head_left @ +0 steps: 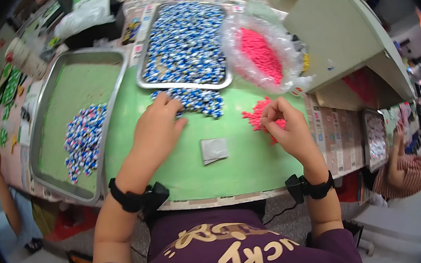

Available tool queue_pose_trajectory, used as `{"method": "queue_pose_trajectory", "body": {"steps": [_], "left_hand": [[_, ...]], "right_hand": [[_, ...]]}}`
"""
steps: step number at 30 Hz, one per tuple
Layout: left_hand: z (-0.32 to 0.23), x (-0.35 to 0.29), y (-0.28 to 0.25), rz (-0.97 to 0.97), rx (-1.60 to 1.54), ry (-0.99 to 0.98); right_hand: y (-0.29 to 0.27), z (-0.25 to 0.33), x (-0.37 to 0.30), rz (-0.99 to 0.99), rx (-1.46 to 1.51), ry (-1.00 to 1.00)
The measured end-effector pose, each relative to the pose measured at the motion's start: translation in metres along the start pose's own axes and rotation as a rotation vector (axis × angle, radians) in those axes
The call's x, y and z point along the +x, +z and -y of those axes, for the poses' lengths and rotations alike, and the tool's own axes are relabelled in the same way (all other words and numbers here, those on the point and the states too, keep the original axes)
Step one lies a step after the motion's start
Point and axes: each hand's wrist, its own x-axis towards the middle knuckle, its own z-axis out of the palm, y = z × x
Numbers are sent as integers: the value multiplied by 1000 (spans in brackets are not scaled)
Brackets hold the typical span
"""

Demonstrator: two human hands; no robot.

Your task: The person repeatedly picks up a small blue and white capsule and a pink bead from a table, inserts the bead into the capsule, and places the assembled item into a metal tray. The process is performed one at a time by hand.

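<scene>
My left hand [156,121] reaches to the near-left edge of a loose pile of small blue-and-white pieces [202,101]. Its thumb stands apart from the index finger, while the other fingertips are partly hidden. Over a scatter of small pink pieces [256,115], my right hand [287,121] is closed with thumb and forefinger pinched together. Whatever lies in that pinch is too small to make out. Between the hands, nearer to me, a small grey square block with a round mark [214,150] rests on the green mat [195,177].
A metal tray [141,79] full of blue-and-white pieces stands at the back. Right of it sits a clear plastic bag [231,35] of pink pieces. Another tray [101,167] at left holds assembled-looking pieces with pink bits. A pale cabinet [333,24] borders the right. People sit on both sides.
</scene>
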Motion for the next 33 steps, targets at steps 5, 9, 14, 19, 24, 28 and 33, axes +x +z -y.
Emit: {"method": "queue_pose_trajectory", "body": {"steps": [5, 9, 14, 19, 24, 28, 33], "left_hand": [[5, 6, 7, 23, -55, -30], [1, 5, 6, 14, -95, -29], [-6, 2, -1, 0, -300, -118], [-7, -15, -32, -84, -380, -183], [7, -27, -40, -58, -759, -189], [-11, -34, -47, -44, -915, -299], [-30, -32, -42, -12, -1051, -172]], "right_hand": [[-81, -36, -21, -235, -141, 156], [-155, -77, -51, -459, -173, 334], [-246, -138, -66, -703, 37, 297], [-216, -117, -42, -853, 245, 133], [-129, -63, -40, -345, 124, 225], [-44, 9, -11, 2, -148, -28], [4, 5, 12, 97, -222, -102]]}}
